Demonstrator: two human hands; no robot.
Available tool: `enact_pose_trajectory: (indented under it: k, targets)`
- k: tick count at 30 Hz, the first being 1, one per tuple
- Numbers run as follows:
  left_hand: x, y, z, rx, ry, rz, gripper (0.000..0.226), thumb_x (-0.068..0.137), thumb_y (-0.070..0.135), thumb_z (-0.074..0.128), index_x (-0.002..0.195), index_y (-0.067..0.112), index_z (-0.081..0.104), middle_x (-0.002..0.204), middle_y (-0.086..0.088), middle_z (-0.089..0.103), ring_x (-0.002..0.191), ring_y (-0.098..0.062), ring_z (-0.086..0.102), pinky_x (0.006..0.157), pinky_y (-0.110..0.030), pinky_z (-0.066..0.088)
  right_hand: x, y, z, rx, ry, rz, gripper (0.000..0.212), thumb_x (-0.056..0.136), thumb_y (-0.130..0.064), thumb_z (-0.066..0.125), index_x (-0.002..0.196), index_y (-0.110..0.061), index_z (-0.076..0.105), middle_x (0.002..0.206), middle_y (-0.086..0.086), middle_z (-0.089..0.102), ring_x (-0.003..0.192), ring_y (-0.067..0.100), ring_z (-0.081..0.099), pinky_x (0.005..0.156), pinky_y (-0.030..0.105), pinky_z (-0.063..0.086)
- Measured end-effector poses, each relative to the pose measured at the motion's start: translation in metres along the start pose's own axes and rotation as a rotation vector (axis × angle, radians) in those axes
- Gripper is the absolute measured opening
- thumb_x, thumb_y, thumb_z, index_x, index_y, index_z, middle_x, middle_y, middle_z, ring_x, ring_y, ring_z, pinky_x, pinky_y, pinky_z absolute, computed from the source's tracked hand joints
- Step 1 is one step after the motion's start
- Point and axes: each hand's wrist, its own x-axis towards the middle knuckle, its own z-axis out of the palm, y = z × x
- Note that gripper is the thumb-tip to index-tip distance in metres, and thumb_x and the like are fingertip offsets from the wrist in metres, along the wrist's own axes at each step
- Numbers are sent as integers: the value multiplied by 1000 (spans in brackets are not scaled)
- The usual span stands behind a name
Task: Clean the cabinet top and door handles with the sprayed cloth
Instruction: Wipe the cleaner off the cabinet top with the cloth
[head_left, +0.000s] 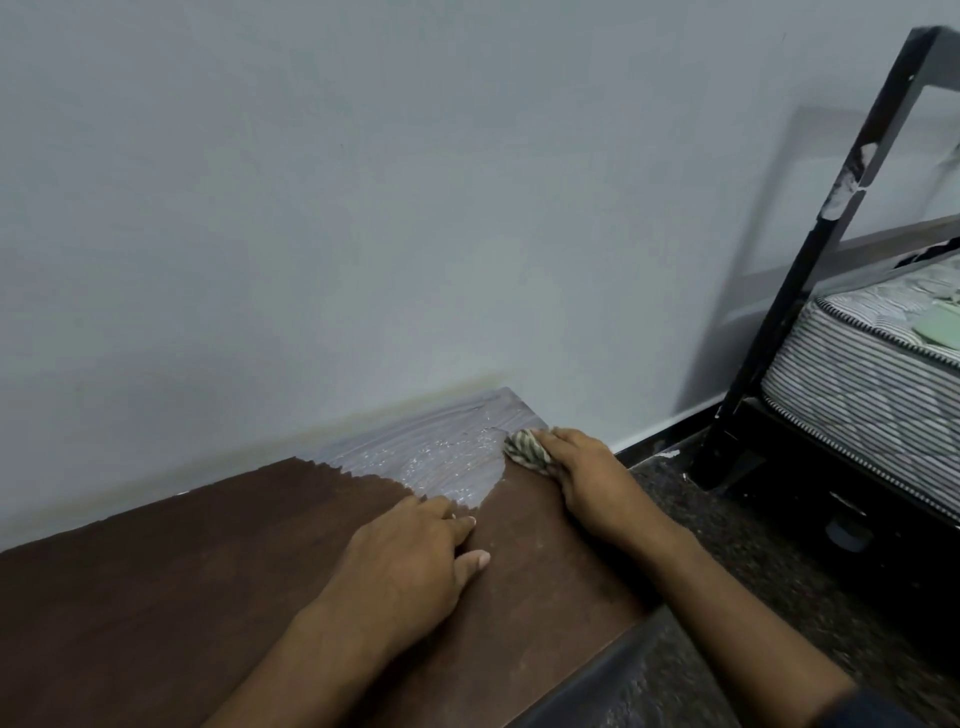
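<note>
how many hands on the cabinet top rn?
2. The left hand rests on the cabinet top near the middle; the right hand is near the far right edge, holding the striped cloth. None appear hidden.

A plain pale grey-blue wall (363, 208) filled most of the view, lit evenly, with a faint yellowish stain along its lower part. At right stood a black metal bed frame (810, 270), its upright post chipped and marked with white patches. A striped mattress (862, 374) with corded piping lay on the frame. The post cast a soft shadow on the wall. Dark speckled carpet (753, 561) covered the floor, bordered by a dark baseboard (654, 441).
</note>
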Motion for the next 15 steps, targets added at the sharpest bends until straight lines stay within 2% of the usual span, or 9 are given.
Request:
enact_pose_trajectory:
  k: [5,10,13,15]
  targets:
    - [-5,3,4,23,5,-12,60,99,59,37,153,35,31,143,21,42,123,-8,40,98,-27,43,14,2,3,29,-23,29,47,99,-16,50,145,-17,47,141,9,54,127,29,50,110,33,38]
    - [-5,3,10,22,9,-36,64,97,65,31,155,37,26,142,25,38,123,-4,36,97,-22,41,-42,-6,-1,13,2,-43,45,103,-23,45,148,-23,44,150,2,46,139,19,40,118,28,28]
    - [0,1,8,36,-30,-44,77,88,77,24,153,36,30,138,23,41,123,-5,35,97,-22,40,-35,2,-3,-21,-32,-81,46,101,-19,48,147,-21,45,149,3,47,138,21,41,117,25,26]
    - [1,0,7,68,-45,-35,93,76,84,11,152,35,34,133,20,45,119,-5,38,93,-22,41,-7,11,2,-39,-47,-85,48,98,-17,49,146,-18,46,146,9,50,134,29,46,116,33,33]
